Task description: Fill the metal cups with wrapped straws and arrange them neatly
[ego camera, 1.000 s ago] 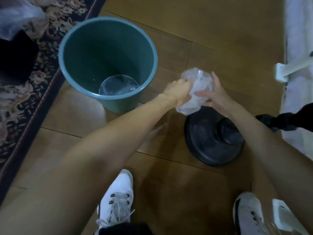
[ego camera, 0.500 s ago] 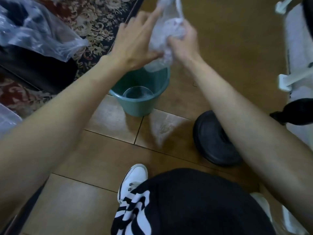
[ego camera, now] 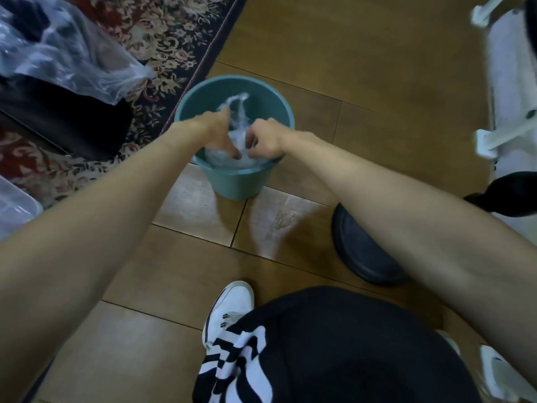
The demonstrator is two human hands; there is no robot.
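A teal plastic bin (ego camera: 241,184) stands on the wooden floor. Both hands reach down into its mouth. My left hand (ego camera: 219,132) and my right hand (ego camera: 266,138) press on a crumpled clear plastic bag (ego camera: 236,123) inside the bin, with their fingers curled on it. A strip of the plastic sticks up between the hands. Blur hides how firmly each hand grips. No metal cups or wrapped straws are in view.
A patterned rug (ego camera: 162,45) lies at the left with a clear plastic bag (ego camera: 66,56) over a dark object. A black round disc (ego camera: 366,251) sits on the floor to the right. White furniture legs (ego camera: 505,135) stand at the far right. My white shoe (ego camera: 229,306) is below.
The hands held the crumpled plastic beside the bin, then raised it above the bin. Now they have pushed it down inside the bin.
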